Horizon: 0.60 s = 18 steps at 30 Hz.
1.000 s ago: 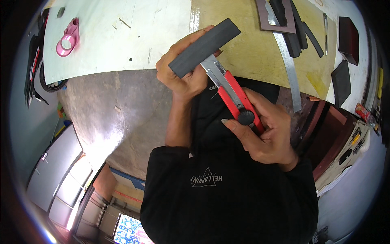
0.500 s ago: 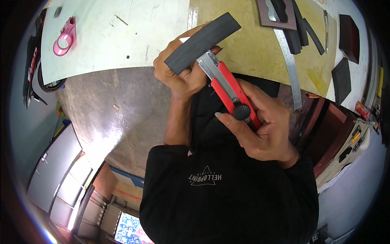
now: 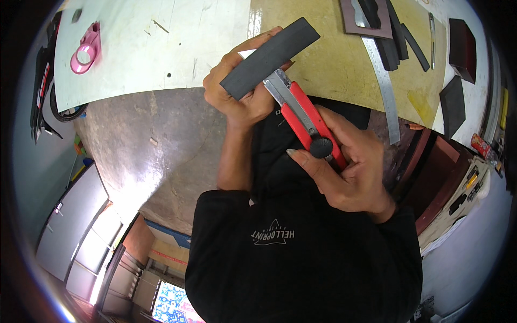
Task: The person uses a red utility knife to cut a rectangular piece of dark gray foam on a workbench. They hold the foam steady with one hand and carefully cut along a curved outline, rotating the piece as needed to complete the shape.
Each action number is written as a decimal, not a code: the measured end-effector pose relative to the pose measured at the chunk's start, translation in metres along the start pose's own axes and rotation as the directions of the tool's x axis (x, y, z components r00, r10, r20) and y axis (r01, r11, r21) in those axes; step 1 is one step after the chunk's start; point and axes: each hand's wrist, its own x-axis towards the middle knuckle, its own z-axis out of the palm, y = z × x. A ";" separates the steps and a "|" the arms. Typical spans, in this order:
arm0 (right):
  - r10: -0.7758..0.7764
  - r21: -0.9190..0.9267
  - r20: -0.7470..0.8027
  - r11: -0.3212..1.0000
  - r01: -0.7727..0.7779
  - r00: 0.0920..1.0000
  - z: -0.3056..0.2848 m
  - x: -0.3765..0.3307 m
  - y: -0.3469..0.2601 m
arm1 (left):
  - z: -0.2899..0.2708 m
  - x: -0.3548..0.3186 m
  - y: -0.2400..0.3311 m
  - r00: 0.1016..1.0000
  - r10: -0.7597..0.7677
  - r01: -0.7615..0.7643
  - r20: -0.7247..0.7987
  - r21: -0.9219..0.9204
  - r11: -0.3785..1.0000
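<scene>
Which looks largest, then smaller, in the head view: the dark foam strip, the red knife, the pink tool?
1. Red knife and dark foam strip: about equal, so unranked; both held near the camera.
2. Pink tool: smallest, though farther away.

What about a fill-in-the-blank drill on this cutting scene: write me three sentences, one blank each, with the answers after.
1. The left hand holds a dark grey ____ strip.
2. The right hand holds a utility knife whose handle is ____.
3. Far left on the white board lies a ____ tape dispenser, and a steel ruler lies on the yellow mat.

Missing words: foam; red; pink
</scene>
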 end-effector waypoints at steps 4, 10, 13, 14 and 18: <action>0.017 -0.005 0.005 1.000 -0.017 1.000 -0.001 -0.004 0.000 | 0.002 0.000 0.001 0.999 0.047 -0.047 -0.015 0.021 0.999; 0.065 0.040 -0.013 0.997 -0.064 0.998 0.001 -0.011 0.003 | 0.003 -0.002 -0.003 0.997 0.055 -0.057 -0.049 -0.042 0.997; -0.014 -0.018 -0.007 1.000 0.014 1.000 0.000 -0.006 0.005 | -0.002 0.000 0.009 0.999 -0.040 0.039 0.009 0.060 0.997; -0.056 -0.049 -0.002 0.997 0.056 0.998 0.000 -0.004 0.005 | -0.003 0.000 0.009 0.999 -0.043 0.041 0.018 0.075 0.996; -0.008 0.017 -0.002 1.000 0.008 1.000 0.003 -0.002 0.005 | -0.002 -0.001 0.004 1.000 0.013 -0.013 0.001 0.044 0.999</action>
